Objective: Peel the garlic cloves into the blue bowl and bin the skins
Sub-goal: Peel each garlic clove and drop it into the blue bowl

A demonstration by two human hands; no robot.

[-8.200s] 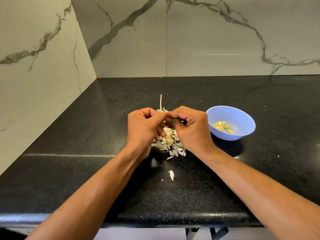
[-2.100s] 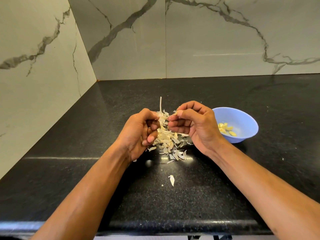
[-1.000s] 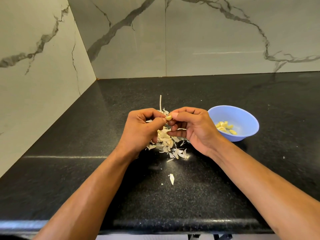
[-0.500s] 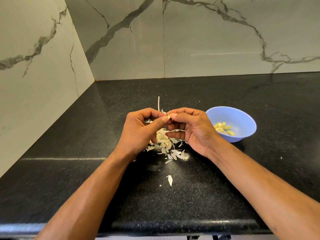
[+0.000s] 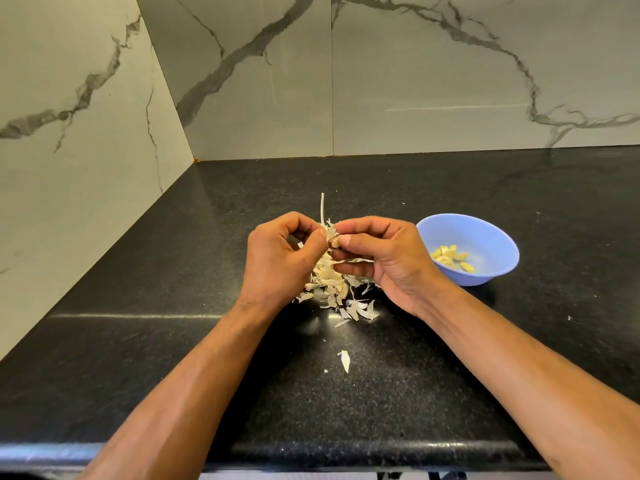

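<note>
Garlic clove (image 5: 333, 239) sits pinched between the left hand (image 5: 280, 261) and right hand (image 5: 384, 258), both grips closed on it above the skins (image 5: 334, 289) so peelings drop onto one heap on the worktop (image 5: 450, 375); the blue bowl (image 5: 485, 233) waits just beside the right hand for peeled cloves.

Bright, sharp view (wide-angle bowing at edges); glare streaks the countertop (image 5: 138, 317).
</note>
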